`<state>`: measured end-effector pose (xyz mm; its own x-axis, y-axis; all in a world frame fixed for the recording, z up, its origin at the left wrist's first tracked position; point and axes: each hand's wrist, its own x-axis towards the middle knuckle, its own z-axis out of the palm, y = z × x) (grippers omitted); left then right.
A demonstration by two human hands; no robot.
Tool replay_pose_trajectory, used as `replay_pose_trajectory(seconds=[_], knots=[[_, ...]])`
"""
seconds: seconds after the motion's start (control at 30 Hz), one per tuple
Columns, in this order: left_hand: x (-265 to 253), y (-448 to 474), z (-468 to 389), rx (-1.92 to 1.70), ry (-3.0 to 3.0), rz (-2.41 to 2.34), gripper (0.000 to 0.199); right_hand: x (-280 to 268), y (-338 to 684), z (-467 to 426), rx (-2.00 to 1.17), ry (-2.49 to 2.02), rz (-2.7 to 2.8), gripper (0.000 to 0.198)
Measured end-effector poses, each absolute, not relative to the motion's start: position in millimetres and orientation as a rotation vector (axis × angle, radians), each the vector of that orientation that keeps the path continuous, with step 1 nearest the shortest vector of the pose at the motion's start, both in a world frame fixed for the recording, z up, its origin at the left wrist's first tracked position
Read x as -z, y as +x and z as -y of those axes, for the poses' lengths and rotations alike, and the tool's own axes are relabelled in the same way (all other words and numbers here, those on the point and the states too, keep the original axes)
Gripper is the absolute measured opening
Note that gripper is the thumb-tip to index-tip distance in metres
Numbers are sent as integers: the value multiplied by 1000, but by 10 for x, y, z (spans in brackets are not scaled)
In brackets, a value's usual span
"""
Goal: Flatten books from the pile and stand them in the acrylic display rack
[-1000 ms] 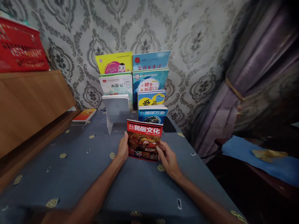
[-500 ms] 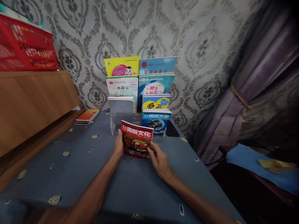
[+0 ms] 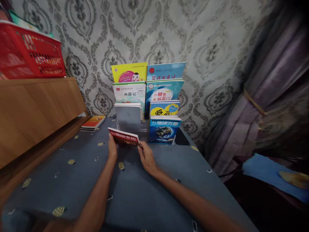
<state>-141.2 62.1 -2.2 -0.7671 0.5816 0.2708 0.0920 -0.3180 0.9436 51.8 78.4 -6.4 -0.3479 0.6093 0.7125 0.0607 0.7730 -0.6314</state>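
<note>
Between my two hands is a thin red and dark book (image 3: 124, 138) with white lettering, its cover tilted so it looks foreshortened. My left hand (image 3: 112, 149) grips its left edge, thumb up along the side. At the right edge, my right hand (image 3: 146, 157) pinches it with thumb and fingers. Just behind it stands a clear tiered book rack (image 3: 142, 134). A book with a plain grey cover (image 3: 128, 114) occupies the rack's lower left tier. On the front right tier is a blue book with an Earth picture (image 3: 163, 132).
More books rise behind, including a white one (image 3: 129, 93) and a yellow one (image 3: 129, 72). A dark flat object (image 3: 181, 138) lies right of the rack. Orange-topped books (image 3: 93, 122) lie at left, beside a wooden cabinet (image 3: 41, 112) bearing a red basket (image 3: 33, 51).
Both hands have carried the red book leftward, in front of the rack's left side. Its cover has tipped back and shows less of its picture. The view has shifted slightly.
</note>
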Motion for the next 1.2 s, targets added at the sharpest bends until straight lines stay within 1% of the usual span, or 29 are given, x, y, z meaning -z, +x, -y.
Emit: replay_pose_trajectory(seconds=[0.17, 0.4, 0.6, 0.9, 1.07, 1.2], knots=[[4, -1404, -580, -2301, 915, -1708, 69, 174, 435, -809, -633, -491, 1861, 26], [68, -1420, -599, -2200, 970, -1777, 62, 202, 470, -845, -650, -537, 1843, 27], [77, -1371, -588, -2276, 1087, -1709, 56, 168, 485, -855, -620, -514, 1830, 30], [-76, -1262, -520, -2395, 1240, -1659, 50, 47, 542, -873, -521, -444, 1766, 33], [-213, -1209, -490, -2498, 1292, -1631, 44, -40, 549, -883, -462, -390, 1753, 34], [-301, -1191, -489, -2519, 1420, -1651, 45, -122, 521, -923, -433, -356, 1725, 34]])
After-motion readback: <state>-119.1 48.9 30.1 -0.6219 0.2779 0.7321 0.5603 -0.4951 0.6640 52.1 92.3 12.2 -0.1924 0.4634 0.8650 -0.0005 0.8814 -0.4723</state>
